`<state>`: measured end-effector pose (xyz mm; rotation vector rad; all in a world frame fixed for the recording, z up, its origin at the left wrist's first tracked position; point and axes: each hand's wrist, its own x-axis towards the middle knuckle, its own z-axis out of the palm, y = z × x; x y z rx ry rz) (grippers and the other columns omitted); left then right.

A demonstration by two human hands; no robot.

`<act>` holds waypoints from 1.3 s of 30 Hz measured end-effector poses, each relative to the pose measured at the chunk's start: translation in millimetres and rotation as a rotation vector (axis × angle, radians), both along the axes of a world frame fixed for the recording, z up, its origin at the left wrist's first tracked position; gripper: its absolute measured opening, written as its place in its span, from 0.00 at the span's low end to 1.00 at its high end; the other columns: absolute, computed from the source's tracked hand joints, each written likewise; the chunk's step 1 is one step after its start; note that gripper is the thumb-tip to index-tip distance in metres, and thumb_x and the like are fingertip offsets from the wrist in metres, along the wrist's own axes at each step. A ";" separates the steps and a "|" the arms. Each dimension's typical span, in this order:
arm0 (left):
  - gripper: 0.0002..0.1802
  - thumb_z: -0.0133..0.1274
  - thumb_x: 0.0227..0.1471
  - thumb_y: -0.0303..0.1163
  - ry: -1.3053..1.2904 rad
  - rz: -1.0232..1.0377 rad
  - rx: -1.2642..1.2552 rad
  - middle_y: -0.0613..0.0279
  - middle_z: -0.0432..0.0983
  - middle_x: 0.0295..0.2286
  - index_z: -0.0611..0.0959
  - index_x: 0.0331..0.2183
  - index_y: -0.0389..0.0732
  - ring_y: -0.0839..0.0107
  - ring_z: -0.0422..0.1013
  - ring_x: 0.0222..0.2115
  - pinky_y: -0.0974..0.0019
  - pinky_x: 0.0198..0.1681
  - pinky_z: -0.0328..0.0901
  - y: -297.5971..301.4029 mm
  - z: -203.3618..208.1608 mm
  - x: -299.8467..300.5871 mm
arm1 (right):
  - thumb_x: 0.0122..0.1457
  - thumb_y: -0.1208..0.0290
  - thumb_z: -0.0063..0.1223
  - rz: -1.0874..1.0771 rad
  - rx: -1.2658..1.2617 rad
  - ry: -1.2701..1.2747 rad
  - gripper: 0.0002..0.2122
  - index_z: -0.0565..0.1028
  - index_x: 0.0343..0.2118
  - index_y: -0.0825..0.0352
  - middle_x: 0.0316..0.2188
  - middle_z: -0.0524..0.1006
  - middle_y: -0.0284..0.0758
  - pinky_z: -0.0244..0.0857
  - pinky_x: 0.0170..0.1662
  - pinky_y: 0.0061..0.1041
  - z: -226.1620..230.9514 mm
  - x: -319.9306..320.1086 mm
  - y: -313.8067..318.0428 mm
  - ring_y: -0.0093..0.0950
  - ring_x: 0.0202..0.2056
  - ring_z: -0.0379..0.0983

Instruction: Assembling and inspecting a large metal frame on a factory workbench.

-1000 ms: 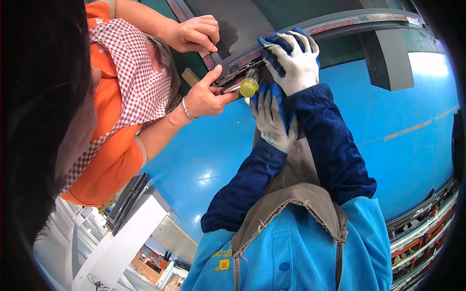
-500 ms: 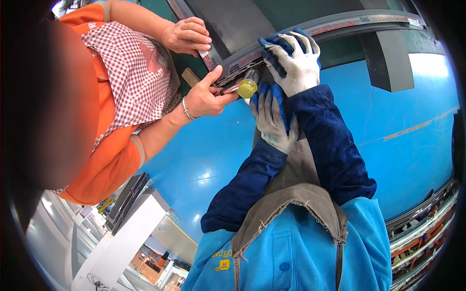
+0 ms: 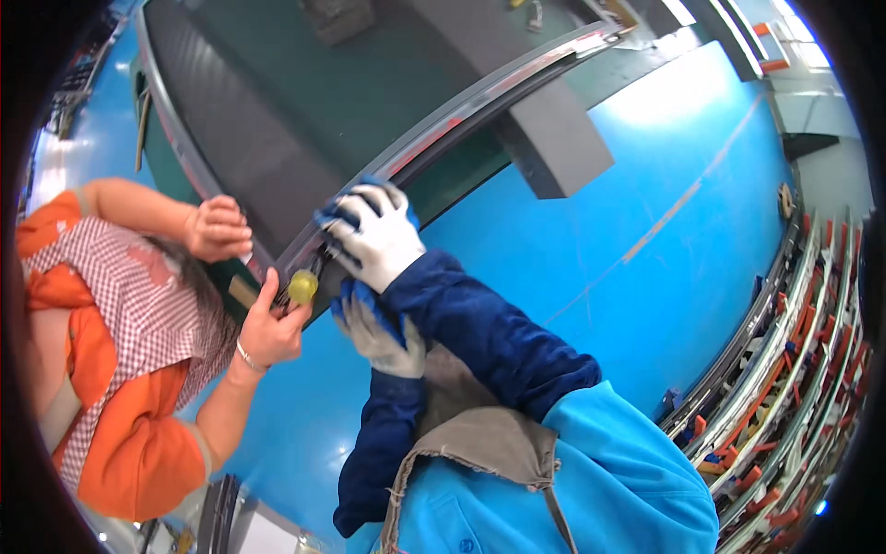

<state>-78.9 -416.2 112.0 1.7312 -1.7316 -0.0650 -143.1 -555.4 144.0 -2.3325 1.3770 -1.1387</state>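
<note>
The floor point(image 3: 517, 286) was blue. Nearest, the gloved left hand point(image 3: 377, 334) kept its fingers close together and slightly bent, just below the right hand point(image 3: 377, 238); whether it held anything was hidden. The right hand, half curled, rested at the edge of the dark frame point(image 3: 425, 138), its grip unclear. Left of both, a yellow-ended tool point(image 3: 303, 286) showed beside a co-worker's hand point(image 3: 273, 334) near the frame's corner. Beyond, a grey block point(image 3: 554, 138) adjoined the frame.

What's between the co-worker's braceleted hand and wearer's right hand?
Head view: a yellow-ended tool, by the dark frame, between the co-worker's braceleted hand and right hand.
</note>
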 end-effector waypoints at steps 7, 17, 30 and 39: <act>0.34 0.44 0.53 0.44 -0.011 -0.028 -0.071 0.38 0.61 0.52 0.63 0.55 0.32 0.39 0.60 0.52 0.34 0.59 0.47 28.1 -25.2 -24.3 | 0.48 0.65 0.55 0.029 -0.052 -0.007 0.15 0.74 0.41 0.59 0.45 0.69 0.36 0.52 0.56 0.46 -11.1 -32.3 35.1 0.38 0.50 0.62; 0.31 0.44 0.54 0.45 -0.226 -0.083 0.064 0.44 0.61 0.53 0.65 0.56 0.39 0.42 0.60 0.53 0.37 0.58 0.50 122.6 -37.0 -69.3 | 0.50 0.68 0.53 0.125 -0.126 0.126 0.11 0.75 0.37 0.61 0.42 0.71 0.39 0.54 0.56 0.47 -32.4 -105.0 121.8 0.40 0.48 0.65; 0.39 0.39 0.56 0.52 -0.342 0.234 0.251 0.41 0.47 0.61 0.54 0.62 0.41 0.36 0.49 0.59 0.40 0.58 0.51 104.0 -37.3 -83.5 | 0.49 0.71 0.52 0.668 -0.050 0.228 0.10 0.76 0.35 0.66 0.41 0.70 0.43 0.57 0.54 0.49 -25.9 -155.9 69.5 0.43 0.46 0.65; 0.43 0.45 0.53 0.46 -0.285 0.298 0.282 0.40 0.43 0.62 0.49 0.63 0.39 0.38 0.46 0.61 0.45 0.60 0.48 103.1 -46.3 -82.2 | 0.48 0.71 0.51 0.898 0.024 0.148 0.11 0.76 0.34 0.69 0.37 0.73 0.42 0.59 0.50 0.43 -33.5 -162.6 42.3 0.41 0.42 0.66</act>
